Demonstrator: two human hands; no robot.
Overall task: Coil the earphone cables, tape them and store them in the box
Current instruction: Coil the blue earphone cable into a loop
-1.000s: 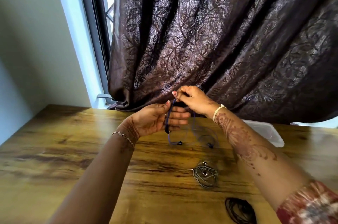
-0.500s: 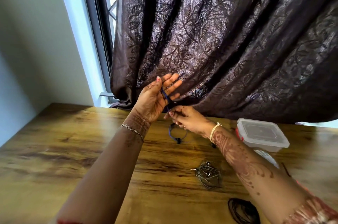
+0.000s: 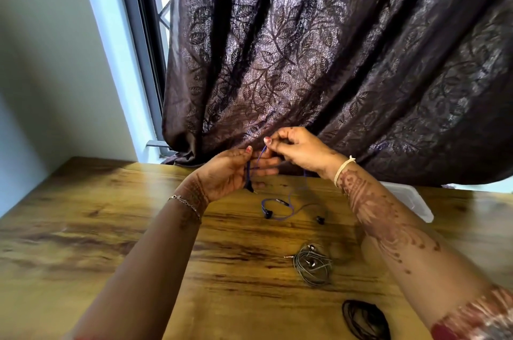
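A blue earphone cable point(image 3: 280, 207) runs from my hands down to the wooden table point(image 3: 111, 242), its two black earbuds lying below my wrists. My left hand point(image 3: 233, 173) holds turns of the cable around its fingers, the plug end hanging under the palm. My right hand point(image 3: 297, 148) pinches the cable just above and to the right of the left hand. A grey coiled earphone point(image 3: 313, 266) lies nearer to me, and a black coil point(image 3: 366, 320) sits at the bottom edge. The clear plastic box point(image 3: 410, 199) is mostly hidden behind my right forearm.
A dark leaf-patterned curtain point(image 3: 333, 62) hangs right behind my hands and drapes onto the table's far edge. A window frame point(image 3: 144, 48) and pale wall stand at the left. Bare wood stretches to the left of my arms.
My left hand has come down and turned palm-right, and my right hand has risen above it, drawing the blue cable up. More of the cable now lies loose on the table.
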